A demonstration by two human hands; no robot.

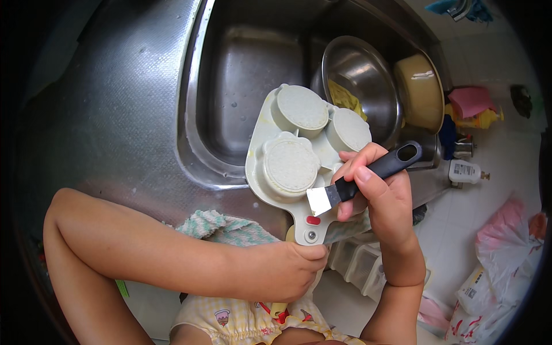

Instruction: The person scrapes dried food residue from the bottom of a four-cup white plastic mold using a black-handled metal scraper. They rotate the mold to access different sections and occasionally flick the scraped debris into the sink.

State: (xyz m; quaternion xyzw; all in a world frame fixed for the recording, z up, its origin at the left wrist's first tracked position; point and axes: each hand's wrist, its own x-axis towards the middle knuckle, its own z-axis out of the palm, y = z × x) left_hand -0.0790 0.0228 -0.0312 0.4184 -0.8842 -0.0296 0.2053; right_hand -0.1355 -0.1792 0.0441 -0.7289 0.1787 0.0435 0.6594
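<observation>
My left hand (297,269) is closed around the handle of a pale multi-cup frying pan (263,172), just below its red inset and screw. The pan is tilted over the sink's near edge, with its underside and several raised round cups facing me; yellowish marks show on it. My right hand (379,185) grips the black handle of a small scraper with a flat metal blade (320,201). The blade lies at the rim of the flower-shaped cup, close to the handle's root. Some right-hand fingers are partly hidden behind the scraper's handle.
Beyond the pan, the steel sink (254,56) holds a metal bowl (362,64) with a yellow cloth (345,99) and a yellowish bowl (418,95). A towel (228,226) hangs at the counter's edge. Bottles (465,171) and plastic bags (504,254) are at right.
</observation>
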